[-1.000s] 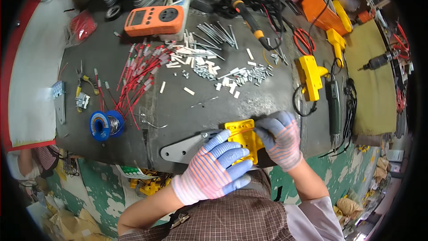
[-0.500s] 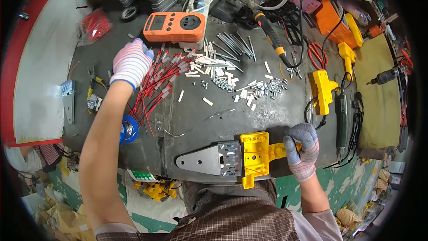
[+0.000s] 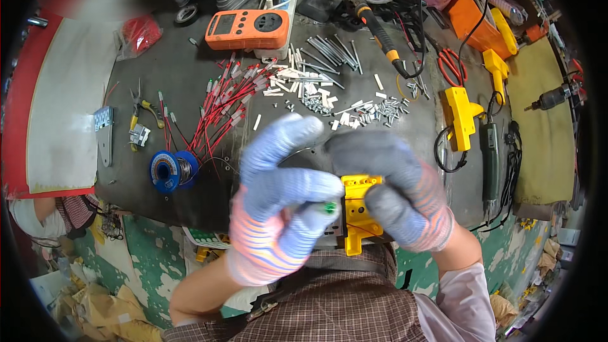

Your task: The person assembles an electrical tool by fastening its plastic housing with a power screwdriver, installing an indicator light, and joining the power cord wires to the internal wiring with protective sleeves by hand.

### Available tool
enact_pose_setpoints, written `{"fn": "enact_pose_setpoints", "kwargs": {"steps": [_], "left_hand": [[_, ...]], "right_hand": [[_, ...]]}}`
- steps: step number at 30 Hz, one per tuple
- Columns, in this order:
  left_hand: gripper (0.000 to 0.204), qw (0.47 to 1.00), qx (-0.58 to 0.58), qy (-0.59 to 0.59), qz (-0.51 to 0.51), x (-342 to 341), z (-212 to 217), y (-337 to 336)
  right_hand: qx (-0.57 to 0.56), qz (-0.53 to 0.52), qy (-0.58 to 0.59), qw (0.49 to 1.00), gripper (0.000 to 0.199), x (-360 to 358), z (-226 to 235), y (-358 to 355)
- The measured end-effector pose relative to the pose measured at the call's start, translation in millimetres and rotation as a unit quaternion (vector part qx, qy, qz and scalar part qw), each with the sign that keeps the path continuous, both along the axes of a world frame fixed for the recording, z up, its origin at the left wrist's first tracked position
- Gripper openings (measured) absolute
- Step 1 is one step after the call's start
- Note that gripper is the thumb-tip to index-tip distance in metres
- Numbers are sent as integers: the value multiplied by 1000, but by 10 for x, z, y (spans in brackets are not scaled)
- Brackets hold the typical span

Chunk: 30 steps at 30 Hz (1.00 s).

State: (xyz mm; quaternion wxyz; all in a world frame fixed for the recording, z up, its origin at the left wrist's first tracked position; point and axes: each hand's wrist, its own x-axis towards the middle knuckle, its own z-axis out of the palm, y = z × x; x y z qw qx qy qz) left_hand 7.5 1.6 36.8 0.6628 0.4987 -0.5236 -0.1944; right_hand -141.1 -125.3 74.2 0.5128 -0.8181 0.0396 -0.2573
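My left hand [image 3: 275, 199], in a striped, blue-fingered glove, pinches a small green piece [image 3: 330, 208] between thumb and finger. It hovers over the yellow plastic housing [image 3: 360, 214] at the bench's near edge, hiding most of the metal plate fixed to it. From the right, my right hand [image 3: 402, 183], gloved with grey fingers, reaches across the housing's handle. Its fingers are stretched out and slightly blurred, with the thumb apart from them. Thin red wires cross the housing's open tray. Farther off lies a heap of red wires [image 3: 221, 104] with clear sleeves.
Screws [image 3: 386, 113], white strips [image 3: 288, 79] and long bolts [image 3: 332, 54] lie mid-bench. An orange meter [image 3: 247, 30] stands behind them. Solder spool [image 3: 166, 172] and pliers [image 3: 136, 117] are left; a soldering iron [image 3: 383, 38], red scissors [image 3: 451, 66] and yellow housings [image 3: 462, 117] are right.
My left hand has come back from the red wires to the housing with a small green piece. My right hand has moved left from the handle over the housing.
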Motion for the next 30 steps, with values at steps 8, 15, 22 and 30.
{"fn": "enact_pose_setpoints", "kwargs": {"steps": [8, 15, 22, 30], "left_hand": [[31, 949, 46, -310, -43, 144, -12, -100], [17, 762, 232, -579, 175, 1096, -408, -108], [18, 698, 405, -576, 133, 1079, -398, -267], [22, 992, -11, 109, 57, -57, -147, 5]], "right_hand": [[275, -81, 145, 947, 18, -435, -136, 159], [209, -248, 110, 940, 12, -792, -114, 294], [170, -261, 159, 937, 12, -906, -204, 342], [-257, -163, 253, 919, 14, -776, -25, 199]]}}
